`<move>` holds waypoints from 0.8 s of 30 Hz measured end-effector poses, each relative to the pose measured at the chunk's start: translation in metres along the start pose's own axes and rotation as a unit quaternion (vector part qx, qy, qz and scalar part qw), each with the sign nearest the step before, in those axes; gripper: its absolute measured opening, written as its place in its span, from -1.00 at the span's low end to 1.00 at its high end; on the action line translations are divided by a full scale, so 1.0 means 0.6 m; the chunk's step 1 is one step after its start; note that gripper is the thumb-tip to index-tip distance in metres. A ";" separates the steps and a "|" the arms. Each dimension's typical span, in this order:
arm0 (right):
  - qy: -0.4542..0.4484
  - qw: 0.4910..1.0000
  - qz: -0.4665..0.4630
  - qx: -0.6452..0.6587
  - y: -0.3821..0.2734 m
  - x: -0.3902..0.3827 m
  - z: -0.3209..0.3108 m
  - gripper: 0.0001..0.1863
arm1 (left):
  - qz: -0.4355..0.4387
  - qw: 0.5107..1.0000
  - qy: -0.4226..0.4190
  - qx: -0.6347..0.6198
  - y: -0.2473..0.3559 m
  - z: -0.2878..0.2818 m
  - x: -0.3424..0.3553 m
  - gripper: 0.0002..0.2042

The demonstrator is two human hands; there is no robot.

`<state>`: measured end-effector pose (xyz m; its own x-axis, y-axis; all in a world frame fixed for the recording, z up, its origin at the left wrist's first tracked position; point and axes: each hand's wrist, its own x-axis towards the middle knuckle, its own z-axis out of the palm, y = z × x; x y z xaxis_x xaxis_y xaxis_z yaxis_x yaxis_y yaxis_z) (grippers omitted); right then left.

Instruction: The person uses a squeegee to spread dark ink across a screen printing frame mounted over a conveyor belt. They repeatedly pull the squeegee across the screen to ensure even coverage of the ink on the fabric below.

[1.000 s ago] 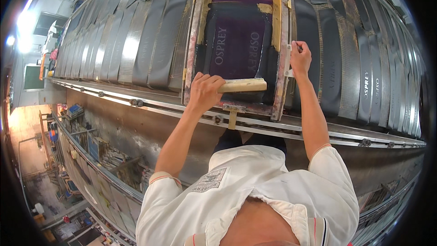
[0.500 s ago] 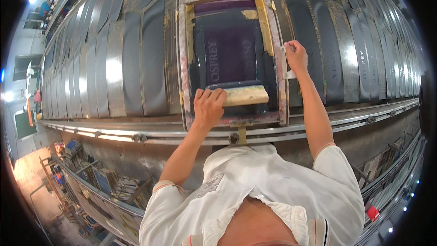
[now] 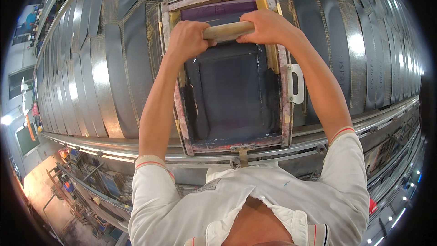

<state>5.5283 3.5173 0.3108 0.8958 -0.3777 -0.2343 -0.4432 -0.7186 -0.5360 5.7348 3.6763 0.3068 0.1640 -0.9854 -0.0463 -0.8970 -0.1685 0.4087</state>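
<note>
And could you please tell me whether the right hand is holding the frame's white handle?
No, the right hand grips the wooden bar, apart from the white handle.

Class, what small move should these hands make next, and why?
Probably pull the squeegee nearer: the left hand and right hand grip it at the far part of the printing screen, with most of the dark mesh on its near side.

at far left, a lamp [image 3: 7, 120] glows beside a pale wall [image 3: 10, 101], near warm-lit floor [image 3: 38, 180] and cluttered racks [image 3: 94, 192].
</note>
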 end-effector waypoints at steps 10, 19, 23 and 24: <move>-0.001 0.998 0.054 -0.017 -0.020 -0.053 0.081 -0.70 | 0.020 0.999 0.026 0.005 0.009 0.049 -0.069 -0.73; 0.082 0.994 -0.056 -0.036 -0.143 -0.347 0.241 -0.83 | 0.046 0.997 0.062 -0.020 0.150 0.124 -0.416 -0.84; 0.060 0.995 -0.060 -0.043 -0.130 -0.319 0.213 -0.80 | 0.059 0.998 0.038 0.000 0.130 0.103 -0.375 -0.80; 0.055 0.995 -0.062 -0.062 -0.117 -0.291 0.196 -0.79 | 0.067 0.997 0.047 0.012 0.116 0.095 -0.343 -0.80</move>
<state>5.4069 3.7022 0.2938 0.9376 -0.3386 -0.0793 -0.3368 -0.8274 -0.4494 5.6151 3.8660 0.2932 0.0797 -0.9925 0.0931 -0.9229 -0.0381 0.3831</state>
